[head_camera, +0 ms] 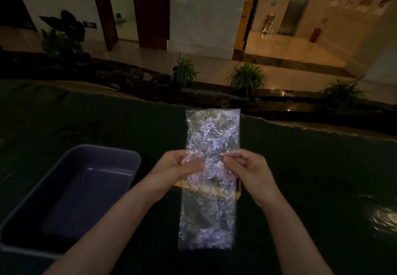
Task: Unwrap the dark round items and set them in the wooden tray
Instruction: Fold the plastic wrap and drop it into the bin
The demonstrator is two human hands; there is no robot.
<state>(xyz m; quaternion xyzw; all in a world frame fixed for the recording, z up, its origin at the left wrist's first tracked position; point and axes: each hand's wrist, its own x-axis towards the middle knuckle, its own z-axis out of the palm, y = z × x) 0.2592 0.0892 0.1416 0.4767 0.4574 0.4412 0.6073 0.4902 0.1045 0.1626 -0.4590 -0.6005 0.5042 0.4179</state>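
I saw both bare hands raised over the dark green cloth-covered table [300,156], pinching a long strip of crinkled clear plastic wrap [211,167] at its middle. The left hand [182,165] had its fingers closed on the wrap's left edge; the right hand [247,167] had thumb and forefinger pressed together on the right edge. The strip hung stretched from above the hands down toward me. Behind it showed a sliver of yellowish wood, perhaps the tray [238,191]. I could not make out any dark round items. A blue-grey rectangular plastic tub [120,156] sat to the left.
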